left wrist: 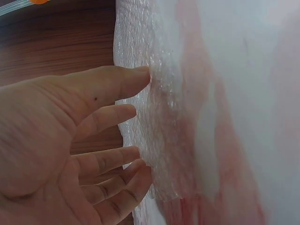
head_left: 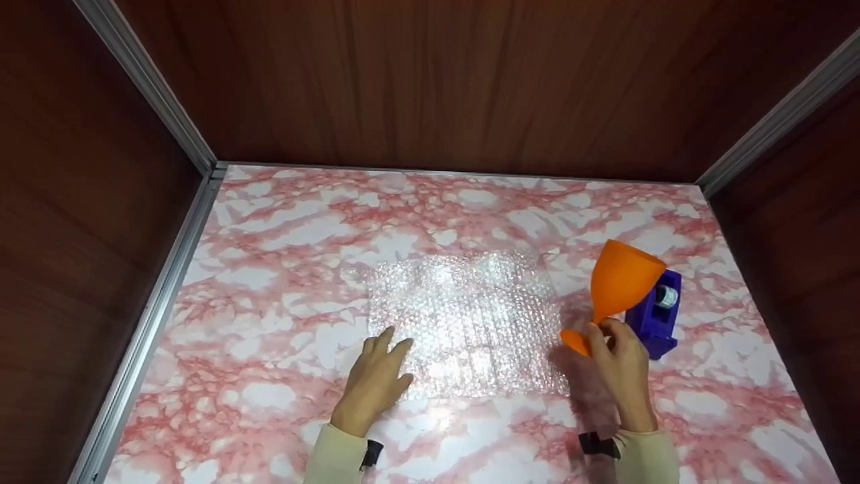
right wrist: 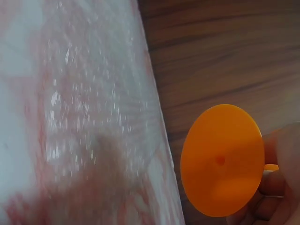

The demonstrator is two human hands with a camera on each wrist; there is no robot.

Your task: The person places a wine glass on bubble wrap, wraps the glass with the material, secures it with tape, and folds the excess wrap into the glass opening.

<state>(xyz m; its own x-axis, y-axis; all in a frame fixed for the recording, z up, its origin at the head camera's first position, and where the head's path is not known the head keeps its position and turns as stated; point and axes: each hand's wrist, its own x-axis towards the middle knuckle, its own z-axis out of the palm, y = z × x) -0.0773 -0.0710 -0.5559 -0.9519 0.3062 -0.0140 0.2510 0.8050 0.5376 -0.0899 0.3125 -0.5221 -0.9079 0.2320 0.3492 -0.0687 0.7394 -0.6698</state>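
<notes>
An orange plastic goblet (head_left: pixel 625 279) is held up by its stem in my right hand (head_left: pixel 621 363), tilted with its bowl toward the back right. In the right wrist view its round base (right wrist: pixel 222 161) faces the camera, and the fingers behind it are partly hidden. A sheet of clear bubble wrap (head_left: pixel 470 323) lies flat in the middle of the table. My left hand (head_left: pixel 376 380) is at the sheet's left front edge, fingers spread and holding nothing; in the left wrist view the fingertips (left wrist: pixel 143 75) overlap the wrap.
Just behind the goblet and right hand stands a purple tape dispenser (head_left: pixel 658 312) with a roll in it. The table (head_left: pixel 269 302) has a red and white marbled top. Dark wooden panels (head_left: pixel 457 87) with metal edge rails (head_left: pixel 151 87) enclose it at the back and sides.
</notes>
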